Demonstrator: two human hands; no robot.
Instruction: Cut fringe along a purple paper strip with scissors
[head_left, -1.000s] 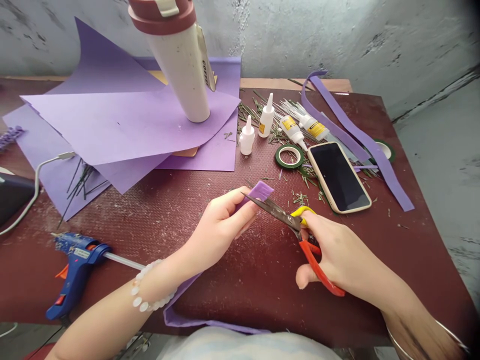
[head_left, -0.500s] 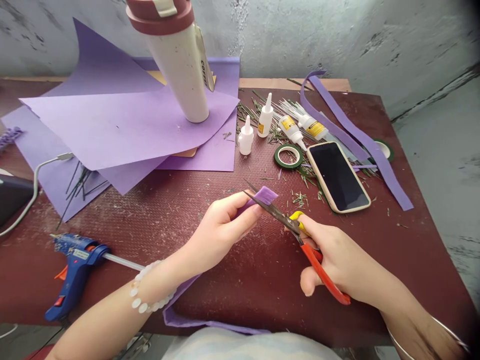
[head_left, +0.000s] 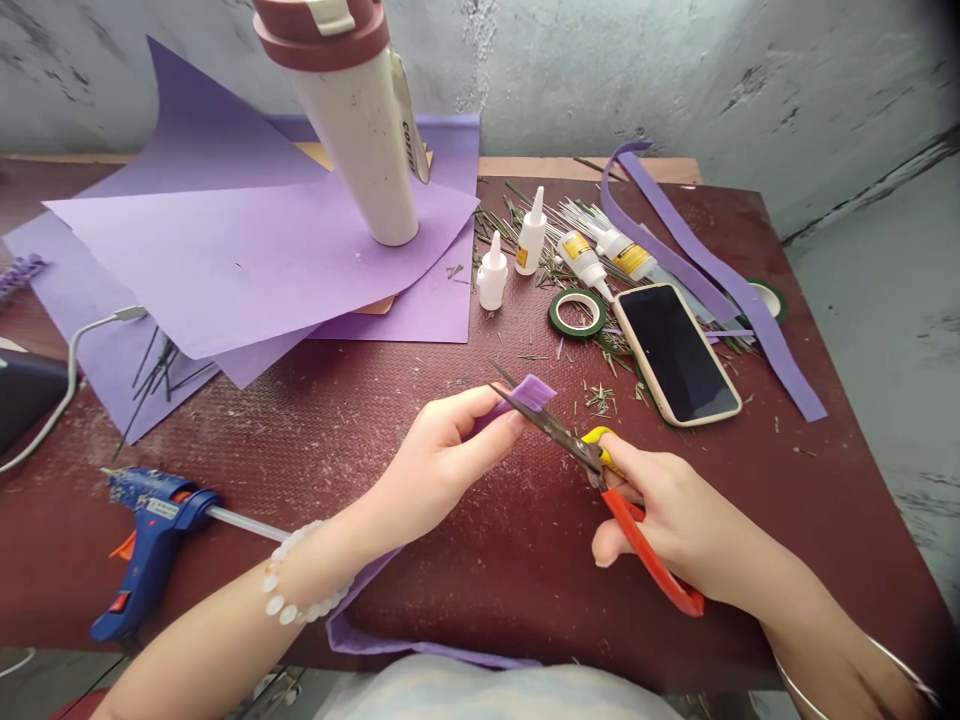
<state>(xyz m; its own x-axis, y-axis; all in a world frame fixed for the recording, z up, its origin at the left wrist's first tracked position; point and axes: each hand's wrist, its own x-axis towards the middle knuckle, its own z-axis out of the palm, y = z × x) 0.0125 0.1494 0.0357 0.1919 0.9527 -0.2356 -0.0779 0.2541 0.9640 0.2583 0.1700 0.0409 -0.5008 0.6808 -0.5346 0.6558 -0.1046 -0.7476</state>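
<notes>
Between thumb and fingers, my left hand pinches a purple strip, which looks like felt or foam sheet. Its short end sticks out past the fingertips, and a long tail runs under my wrist to the table's front edge. My right hand grips a pair of scissors with red and yellow handles. The blades lie across the strip, close to my left fingertips, with their tips slightly apart. Whether they have cut into the strip, I cannot tell.
Left of my hands lies a blue glue gun. Purple sheets spread behind it under a tall tumbler. On the right are a phone, green tape, small glue bottles, stem clippings and purple strips.
The fingers of my right hand and the scissor handles have shifted very slightly. A front corner of the upper purple sheet has moved a little. My left hand stays in place.
</notes>
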